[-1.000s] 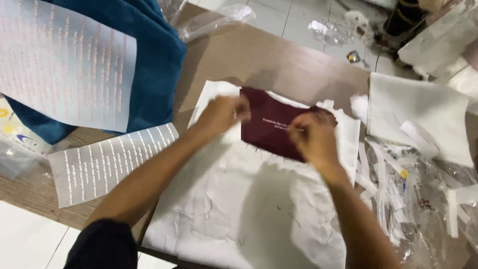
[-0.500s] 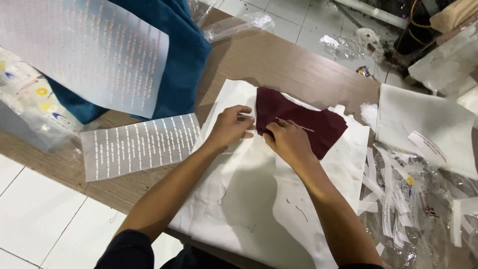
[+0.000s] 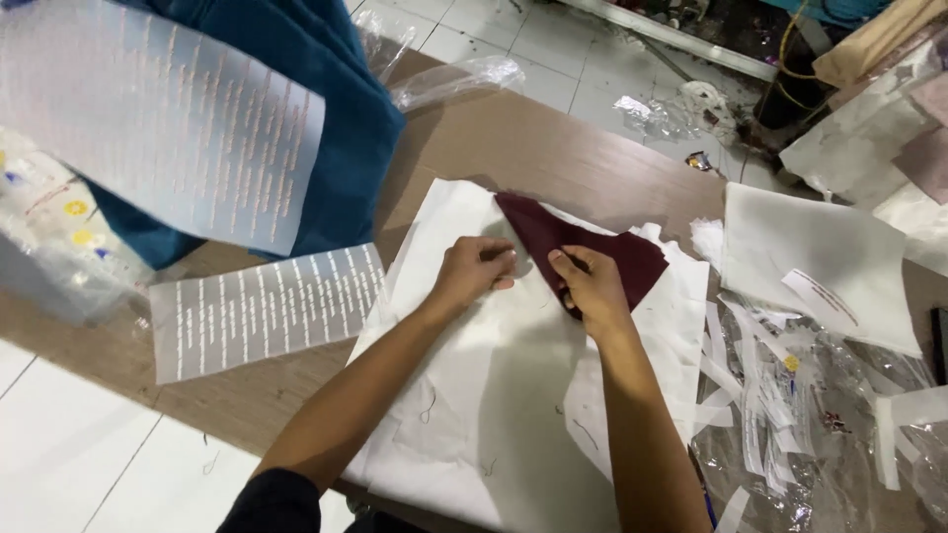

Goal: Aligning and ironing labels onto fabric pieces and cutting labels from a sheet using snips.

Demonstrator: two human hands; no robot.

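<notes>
One maroon fabric piece (image 3: 592, 249) lies on the white cloth (image 3: 474, 395), pinched by the left hand (image 3: 474, 271) and right hand (image 3: 591, 286), beside two printed transfer sheets (image 3: 262, 308), its near edge hidden under the fingers.

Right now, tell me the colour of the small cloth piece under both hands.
Dark maroon cloth piece, plain as it lies now, seen in the head view.
</notes>
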